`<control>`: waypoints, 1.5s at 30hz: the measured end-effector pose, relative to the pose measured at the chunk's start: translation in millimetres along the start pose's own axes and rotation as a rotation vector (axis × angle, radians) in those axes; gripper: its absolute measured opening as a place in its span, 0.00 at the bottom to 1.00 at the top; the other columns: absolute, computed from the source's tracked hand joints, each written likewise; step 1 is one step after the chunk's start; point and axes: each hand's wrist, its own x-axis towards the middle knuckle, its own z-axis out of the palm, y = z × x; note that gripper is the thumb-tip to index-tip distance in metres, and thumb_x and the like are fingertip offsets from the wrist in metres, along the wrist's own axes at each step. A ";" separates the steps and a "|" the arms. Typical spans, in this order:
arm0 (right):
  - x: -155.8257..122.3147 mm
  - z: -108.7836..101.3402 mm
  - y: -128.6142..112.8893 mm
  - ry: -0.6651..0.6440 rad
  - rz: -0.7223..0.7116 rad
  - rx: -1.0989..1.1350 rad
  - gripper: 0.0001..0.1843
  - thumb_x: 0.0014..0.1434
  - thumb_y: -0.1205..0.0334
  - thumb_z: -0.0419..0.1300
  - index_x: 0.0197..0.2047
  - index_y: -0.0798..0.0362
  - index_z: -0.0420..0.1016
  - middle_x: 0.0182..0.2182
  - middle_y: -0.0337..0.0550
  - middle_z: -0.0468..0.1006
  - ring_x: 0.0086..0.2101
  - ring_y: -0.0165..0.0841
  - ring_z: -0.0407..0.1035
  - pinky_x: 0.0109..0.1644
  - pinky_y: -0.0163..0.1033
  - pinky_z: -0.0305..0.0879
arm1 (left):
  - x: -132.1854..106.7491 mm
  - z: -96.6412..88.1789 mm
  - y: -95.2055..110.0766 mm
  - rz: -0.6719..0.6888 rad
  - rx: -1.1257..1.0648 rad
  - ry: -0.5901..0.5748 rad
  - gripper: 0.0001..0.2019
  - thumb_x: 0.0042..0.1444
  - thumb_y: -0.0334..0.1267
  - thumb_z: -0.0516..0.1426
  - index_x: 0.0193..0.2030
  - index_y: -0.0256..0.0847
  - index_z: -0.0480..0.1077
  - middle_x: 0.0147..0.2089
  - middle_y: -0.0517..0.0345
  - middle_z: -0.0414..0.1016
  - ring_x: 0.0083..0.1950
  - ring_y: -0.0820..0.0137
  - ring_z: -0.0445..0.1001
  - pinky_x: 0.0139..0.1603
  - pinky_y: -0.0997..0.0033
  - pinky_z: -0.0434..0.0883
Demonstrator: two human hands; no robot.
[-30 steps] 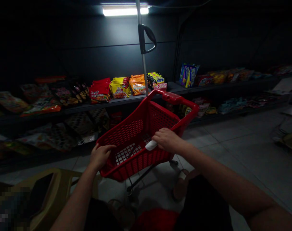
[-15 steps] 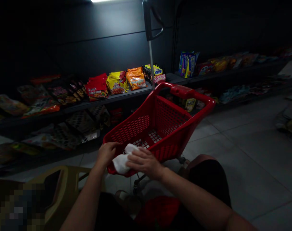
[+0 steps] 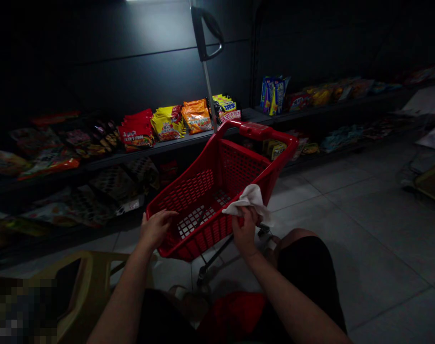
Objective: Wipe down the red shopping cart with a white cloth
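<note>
A red plastic shopping cart [image 3: 238, 167] stands in front of me on a grey tiled floor. My left hand [image 3: 154, 229] grips the near left rim of its basket, fingers curled over the edge. My right hand [image 3: 245, 231] pinches a white cloth [image 3: 250, 200] and holds it against the right side rim of the basket. The cart's black handle [image 3: 207, 33] rises on a metal pole at the far end. The basket looks empty inside.
Dark low shelves [image 3: 174, 145] along the wall carry several bright snack and noodle packets [image 3: 167, 122]. More packets [image 3: 274, 93] lie on the shelf to the right. A yellowish plastic chair [image 3: 91, 282] sits at my lower left. Open tiled floor [image 3: 364, 224] stretches right.
My right hand carried the white cloth from the near rim, beside the left hand, to the right side rim. The left hand stayed on the near edge.
</note>
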 end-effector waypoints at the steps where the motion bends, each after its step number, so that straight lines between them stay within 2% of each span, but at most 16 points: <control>1: -5.4 3.0 -1.6 -0.072 -0.050 -0.005 0.18 0.61 0.62 0.54 0.54 0.48 0.72 0.51 0.52 0.69 0.55 0.46 0.61 0.61 0.58 0.60 | 1.6 -0.1 -0.9 0.003 -0.004 -0.008 0.17 0.64 0.39 0.49 0.50 0.57 0.77 0.57 0.61 0.78 0.67 0.61 0.67 0.74 0.45 0.37; 4: 4.1 -0.6 7.5 -0.163 -0.147 -0.043 0.17 0.61 0.63 0.54 0.53 0.48 0.73 0.51 0.51 0.70 0.54 0.45 0.63 0.61 0.55 0.60 | 4.3 -0.4 -2.8 -0.003 0.009 -0.024 0.16 0.63 0.38 0.50 0.49 0.59 0.77 0.56 0.63 0.79 0.67 0.61 0.67 0.74 0.46 0.38; 9: 51.9 -8.9 52.3 0.108 0.019 -0.036 0.20 0.61 0.62 0.49 0.54 0.54 0.68 0.52 0.56 0.70 0.55 0.42 0.63 0.62 0.53 0.60 | 6.4 1.6 0.0 -0.038 0.016 -0.021 0.17 0.62 0.38 0.51 0.49 0.61 0.77 0.57 0.64 0.78 0.67 0.60 0.66 0.73 0.43 0.39; 12: 60.3 -2.9 71.8 0.139 0.137 0.018 0.20 0.60 0.61 0.48 0.53 0.56 0.69 0.49 0.54 0.73 0.51 0.40 0.66 0.58 0.51 0.64 | 10.0 3.2 4.5 -0.048 0.018 -0.006 0.16 0.62 0.38 0.51 0.50 0.59 0.77 0.57 0.61 0.78 0.66 0.60 0.67 0.73 0.42 0.40; 16: 58.7 15.0 61.9 0.129 0.166 0.042 0.20 0.60 0.61 0.49 0.53 0.55 0.71 0.52 0.55 0.71 0.55 0.41 0.63 0.61 0.53 0.60 | 15.0 2.0 11.9 -0.058 0.037 0.002 0.16 0.62 0.40 0.52 0.50 0.57 0.77 0.57 0.59 0.78 0.63 0.59 0.70 0.72 0.43 0.42; 19: 42.0 36.3 28.6 0.091 0.111 0.005 0.19 0.59 0.63 0.52 0.51 0.54 0.73 0.53 0.55 0.69 0.56 0.43 0.60 0.62 0.55 0.58 | 15.7 -0.5 15.2 -0.053 0.049 -0.011 0.15 0.61 0.40 0.53 0.48 0.58 0.78 0.55 0.60 0.79 0.61 0.58 0.72 0.72 0.42 0.43; 22: -4.9 59.5 -11.6 -0.015 0.035 0.056 0.19 0.57 0.63 0.57 0.52 0.54 0.73 0.50 0.54 0.68 0.53 0.44 0.61 0.58 0.52 0.62 | 13.6 -2.4 13.6 -0.052 0.053 -0.019 0.15 0.61 0.40 0.53 0.47 0.59 0.78 0.55 0.62 0.80 0.60 0.58 0.73 0.72 0.40 0.43; 25: -63.0 76.2 -41.1 -0.304 -0.206 0.114 0.14 0.53 0.66 0.64 0.44 0.51 0.78 0.46 0.48 0.71 0.47 0.41 0.64 0.52 0.46 0.65 | 10.6 -3.4 7.4 -0.070 0.048 -0.014 0.15 0.61 0.40 0.52 0.49 0.59 0.77 0.55 0.62 0.79 0.61 0.59 0.72 0.72 0.39 0.38; 28: -91.3 81.0 -48.0 -0.557 -0.467 0.105 0.10 0.53 0.68 0.65 0.38 0.44 0.80 0.40 0.41 0.76 0.42 0.38 0.65 0.47 0.42 0.64 | 6.9 -4.3 0.5 -0.092 0.032 -0.007 0.16 0.63 0.40 0.51 0.50 0.58 0.77 0.55 0.62 0.80 0.60 0.59 0.72 0.72 0.40 0.35; 30: -84.7 76.8 -36.1 -0.597 -0.505 0.130 0.09 0.56 0.68 0.64 0.37 0.43 0.80 0.39 0.40 0.77 0.41 0.38 0.66 0.46 0.41 0.64 | 3.9 -5.0 -2.3 -0.113 0.027 -0.003 0.16 0.63 0.40 0.51 0.50 0.58 0.77 0.55 0.62 0.80 0.60 0.59 0.72 0.72 0.39 0.34; 32: -62.7 67.0 -10.8 -0.493 -0.340 0.194 0.06 0.55 0.68 0.63 0.33 0.46 0.79 0.37 0.41 0.76 0.41 0.37 0.67 0.46 0.41 0.64 | 1.0 -5.8 -3.0 -0.129 0.015 -0.001 0.15 0.63 0.41 0.51 0.50 0.58 0.77 0.54 0.62 0.80 0.60 0.59 0.73 0.72 0.39 0.33; 35: -17.7 46.9 41.0 -0.147 0.102 0.228 0.07 0.50 0.66 0.60 0.35 0.50 0.76 0.40 0.43 0.74 0.44 0.37 0.66 0.51 0.43 0.64 | -1.6 -6.5 -0.9 -0.136 -0.019 0.015 0.15 0.63 0.42 0.51 0.49 0.58 0.77 0.54 0.63 0.80 0.59 0.59 0.73 0.72 0.40 0.33; 37: 8.7 37.9 70.7 0.003 0.246 0.197 0.12 0.52 0.66 0.55 0.41 0.53 0.73 0.42 0.46 0.72 0.45 0.37 0.64 0.54 0.46 0.62 | -1.5 -6.4 1.2 -0.141 -0.034 0.034 0.14 0.63 0.42 0.52 0.48 0.57 0.77 0.54 0.63 0.80 0.59 0.60 0.73 0.73 0.40 0.33; 39: 21.4 40.2 84.5 0.063 0.308 0.186 0.14 0.54 0.65 0.52 0.44 0.56 0.71 0.42 0.47 0.72 0.44 0.37 0.64 0.55 0.47 0.61 | -0.3 -5.9 2.9 -0.145 -0.037 0.046 0.14 0.62 0.41 0.53 0.48 0.57 0.77 0.53 0.63 0.81 0.59 0.60 0.73 0.72 0.40 0.32; 42: -4.0 68.0 65.4 0.038 0.376 0.281 0.15 0.56 0.61 0.53 0.46 0.55 0.70 0.43 0.47 0.74 0.44 0.37 0.67 0.55 0.46 0.63 | 2.2 -4.4 3.8 -0.143 -0.030 0.048 0.13 0.61 0.40 0.53 0.47 0.58 0.78 0.52 0.64 0.81 0.60 0.61 0.73 0.72 0.39 0.31; 45: -78.1 104.3 13.0 -0.138 0.419 0.490 0.17 0.57 0.60 0.56 0.50 0.52 0.70 0.45 0.46 0.76 0.46 0.38 0.69 0.55 0.46 0.66 | 3.1 -3.0 2.3 -0.155 -0.012 0.052 0.13 0.62 0.42 0.53 0.47 0.59 0.78 0.51 0.63 0.81 0.59 0.60 0.73 0.72 0.38 0.32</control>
